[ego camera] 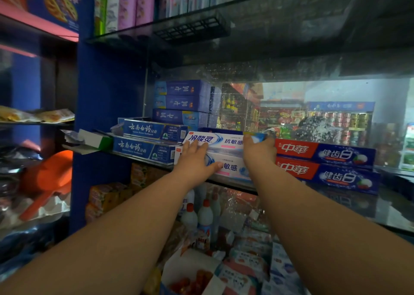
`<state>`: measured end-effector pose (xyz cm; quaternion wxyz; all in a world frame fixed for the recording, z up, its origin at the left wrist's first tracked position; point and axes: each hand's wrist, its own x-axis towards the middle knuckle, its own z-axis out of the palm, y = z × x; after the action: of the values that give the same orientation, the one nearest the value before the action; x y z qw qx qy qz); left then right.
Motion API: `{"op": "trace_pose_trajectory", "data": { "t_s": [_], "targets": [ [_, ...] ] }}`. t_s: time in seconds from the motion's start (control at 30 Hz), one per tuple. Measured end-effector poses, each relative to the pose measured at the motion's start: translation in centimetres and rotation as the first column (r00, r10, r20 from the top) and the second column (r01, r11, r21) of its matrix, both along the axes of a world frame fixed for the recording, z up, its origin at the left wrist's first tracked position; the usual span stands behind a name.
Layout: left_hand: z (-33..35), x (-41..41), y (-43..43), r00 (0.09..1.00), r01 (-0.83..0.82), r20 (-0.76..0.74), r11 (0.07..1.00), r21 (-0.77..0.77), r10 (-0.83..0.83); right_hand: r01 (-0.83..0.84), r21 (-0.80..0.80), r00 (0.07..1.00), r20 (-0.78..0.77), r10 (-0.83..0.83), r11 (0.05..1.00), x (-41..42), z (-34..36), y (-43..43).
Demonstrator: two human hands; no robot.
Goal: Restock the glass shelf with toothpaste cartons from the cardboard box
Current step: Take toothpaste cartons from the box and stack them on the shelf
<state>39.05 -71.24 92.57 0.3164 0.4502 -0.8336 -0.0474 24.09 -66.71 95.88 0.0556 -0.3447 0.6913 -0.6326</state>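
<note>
While I seat top white carton (224,140) on lower white carton (230,168), glass shelf (230,182) front edge, between blue cartons (143,149) and red cartons (324,154): left hand (195,158) fingers spread flat on its face; right hand (261,152) fingers pinching its right end. Placing step. Next, likely: square flush, release.

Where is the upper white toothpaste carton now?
The upper white carton lies mid-shelf in the head view, on a second white carton, between blue cartons on its left and red-and-blue cartons on its right; the right hand grips its right end.

Dim, soft-focus, wide-angle bend at edges
</note>
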Motion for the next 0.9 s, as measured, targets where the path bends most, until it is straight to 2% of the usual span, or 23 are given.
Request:
{"op": "trace_pose_trajectory", "data": {
  "t_s": [0.07,0.2,0.3,0.5,0.9],
  "targets": [
    [-0.2,0.1,0.2,1.000,0.003,-0.019,1.000,-0.001,-0.003,0.015,-0.011,0.999,-0.052,-0.016,1.000,0.3,0.2,0.5],
    [-0.4,0.5,1.0,0.999,0.005,-0.051,1.000,0.003,-0.005,0.097,-0.015,0.954,-0.284,-0.097,0.995,2.0,0.8,2.1],
    [-0.6,1.3,1.8,0.996,0.020,-0.093,0.999,0.026,-0.018,0.037,-0.011,0.927,-0.373,-0.039,0.999,4.3,0.9,3.3],
    [-1.7,3.5,3.9,0.992,0.029,-0.127,0.998,0.060,-0.021,-0.020,0.018,0.917,-0.397,0.026,1.000,8.4,-0.9,4.9],
    [-5.9,7.2,7.0,0.995,0.042,-0.096,0.991,0.125,-0.030,-0.151,0.054,0.911,-0.379,0.160,0.987,12.8,-6.2,8.0]
  ]
}}
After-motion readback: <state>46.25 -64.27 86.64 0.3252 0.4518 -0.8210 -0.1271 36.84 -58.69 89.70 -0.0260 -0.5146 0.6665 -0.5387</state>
